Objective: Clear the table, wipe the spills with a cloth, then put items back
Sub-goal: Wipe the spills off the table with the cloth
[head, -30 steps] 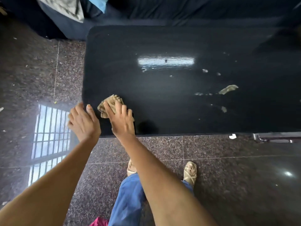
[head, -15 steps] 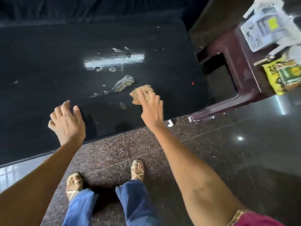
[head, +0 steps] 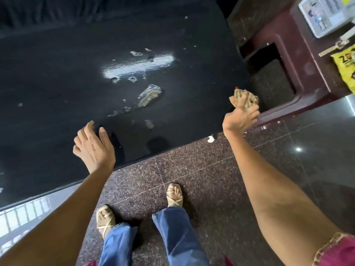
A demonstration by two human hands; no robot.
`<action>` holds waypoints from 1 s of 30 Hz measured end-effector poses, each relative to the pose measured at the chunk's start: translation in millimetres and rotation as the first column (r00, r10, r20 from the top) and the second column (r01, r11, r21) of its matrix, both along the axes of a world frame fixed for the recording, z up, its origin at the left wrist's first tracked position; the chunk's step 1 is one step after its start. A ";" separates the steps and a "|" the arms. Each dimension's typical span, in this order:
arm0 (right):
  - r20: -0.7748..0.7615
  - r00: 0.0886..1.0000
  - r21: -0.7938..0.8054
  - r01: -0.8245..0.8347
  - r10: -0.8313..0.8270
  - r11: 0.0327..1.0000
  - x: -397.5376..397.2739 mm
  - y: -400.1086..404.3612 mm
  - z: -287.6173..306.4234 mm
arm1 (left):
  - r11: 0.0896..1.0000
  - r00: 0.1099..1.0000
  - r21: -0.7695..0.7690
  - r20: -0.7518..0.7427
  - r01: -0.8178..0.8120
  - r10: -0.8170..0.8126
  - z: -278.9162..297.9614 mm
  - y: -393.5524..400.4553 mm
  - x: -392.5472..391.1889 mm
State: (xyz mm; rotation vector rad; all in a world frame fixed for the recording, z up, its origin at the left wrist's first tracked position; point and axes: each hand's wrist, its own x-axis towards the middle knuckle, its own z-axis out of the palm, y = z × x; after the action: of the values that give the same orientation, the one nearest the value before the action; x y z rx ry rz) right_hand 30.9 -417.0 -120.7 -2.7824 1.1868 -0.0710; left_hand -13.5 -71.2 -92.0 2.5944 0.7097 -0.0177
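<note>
A glossy black table (head: 57, 93) fills the upper left of the head view. Wet spills and crumbs lie on it, the largest a pale smear (head: 148, 95) near the middle, with small drops (head: 136, 53) farther back. My right hand (head: 240, 117) is shut on a crumpled tan cloth (head: 242, 97) at the table's right front corner. My left hand (head: 94, 148) hovers open, fingers spread, over the table's front edge and holds nothing.
A dark red plastic stool (head: 299, 60) stands right of the table, bearing a white packet (head: 324, 18), a key (head: 334, 47) and a yellow packet (head: 345, 66). A white scrap (head: 210, 139) lies on the speckled tile floor (head: 201, 179) by my sandalled feet.
My right hand has carried the cloth from the table's left front corner along the front edge to the right corner. The view has swung right, bringing the stool in.
</note>
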 end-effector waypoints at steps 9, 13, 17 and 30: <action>0.051 0.999 0.042 0.016 -0.018 0.999 -58.1 190.8 -9.7 | 0.987 0.989 0.063 0.003 -0.149 0.149 2.0 169.4 -38.2; 0.075 0.984 0.075 -0.167 0.161 0.983 -70.0 307.3 -4.7 | 0.955 0.958 0.095 -0.018 -0.282 0.285 -0.2 257.8 -65.6; 0.094 0.933 0.120 -0.357 0.348 0.926 -78.2 433.6 3.8 | 0.911 0.911 0.016 -0.005 -0.413 0.413 -4.9 328.8 -93.5; -0.050 0.245 0.143 -0.958 0.968 0.249 -155.6 645.0 4.9 | 0.805 0.814 -0.278 0.114 -0.524 0.569 -9.9 399.2 -151.4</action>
State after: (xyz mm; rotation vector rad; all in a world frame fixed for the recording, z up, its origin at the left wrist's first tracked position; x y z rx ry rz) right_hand -124.7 228.0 -115.8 -2.8882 -0.7448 0.2750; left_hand -164.9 327.9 -101.9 2.0433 1.2761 0.3080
